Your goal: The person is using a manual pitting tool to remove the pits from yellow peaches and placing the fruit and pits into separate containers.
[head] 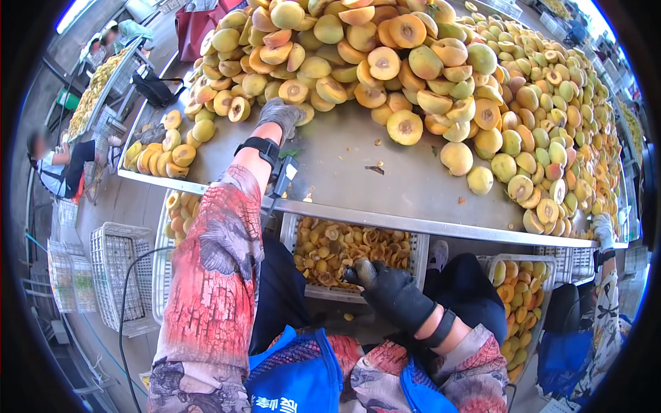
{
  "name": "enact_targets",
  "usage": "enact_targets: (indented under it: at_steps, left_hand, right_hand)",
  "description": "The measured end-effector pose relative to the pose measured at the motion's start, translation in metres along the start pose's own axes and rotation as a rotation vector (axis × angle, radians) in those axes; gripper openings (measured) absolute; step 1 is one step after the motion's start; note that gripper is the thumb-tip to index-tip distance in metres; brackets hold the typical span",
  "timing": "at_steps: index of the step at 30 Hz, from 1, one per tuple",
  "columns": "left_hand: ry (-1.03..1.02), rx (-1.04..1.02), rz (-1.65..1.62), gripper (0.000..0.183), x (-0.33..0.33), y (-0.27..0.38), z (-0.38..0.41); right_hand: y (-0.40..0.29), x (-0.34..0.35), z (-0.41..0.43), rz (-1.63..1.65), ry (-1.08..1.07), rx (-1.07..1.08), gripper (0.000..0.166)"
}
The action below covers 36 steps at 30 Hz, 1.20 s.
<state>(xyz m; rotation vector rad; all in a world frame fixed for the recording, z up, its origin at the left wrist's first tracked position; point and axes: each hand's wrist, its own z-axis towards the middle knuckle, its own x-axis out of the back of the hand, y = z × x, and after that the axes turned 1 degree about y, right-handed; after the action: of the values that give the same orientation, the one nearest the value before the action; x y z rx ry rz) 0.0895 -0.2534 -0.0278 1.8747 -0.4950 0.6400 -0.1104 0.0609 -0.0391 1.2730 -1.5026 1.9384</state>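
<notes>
My left hand (280, 117), in a grey glove, reaches to the near edge of a heap of halved yellow peaches (361, 67) on a metal table (351, 160). Its fingers are against a peach half (305, 113); whether they grip it is hidden. My right hand (395, 295), in a black glove, is in front of the table edge above a white crate (421, 248) of peach scraps (330, 248). Its fingers are curled, with something small and dark at the tips, too unclear to name. Cut peach halves (160, 157) lie grouped at the table's left corner.
White crates of peach halves stand at the left (161, 258) and right (516, 304). A basket (121, 279) stands at far left, beside a black cable (124, 315). A co-worker's gloved hand (603, 229) is at the table's right end. A black bag (155, 89) lies at back left.
</notes>
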Motion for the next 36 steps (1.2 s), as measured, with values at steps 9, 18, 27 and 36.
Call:
enact_targets:
  at_steps: [9,18,27,36]
  left_hand:
    - [-0.297,-0.247,-0.549,0.018,0.006,-0.009,-0.117]
    - [-0.244,-0.254,-1.091,0.009,-0.032,-0.023,-0.235]
    - [-0.504,-0.055,-1.422,0.025,-0.043,-0.021,-0.249]
    - [-0.453,-0.377,-1.209,0.029,-0.047,-0.022,-0.259]
  right_hand:
    - [-0.009,0.024,0.015,0.449,0.348,-0.08,0.038]
    - [-0.013,0.028,0.02,0.487,0.386,-0.072,0.042]
    - [-0.002,0.011,0.011,0.487,0.371,-0.08,0.039]
    - [-0.006,0.003,0.009,0.507,0.276,-0.133,0.041]
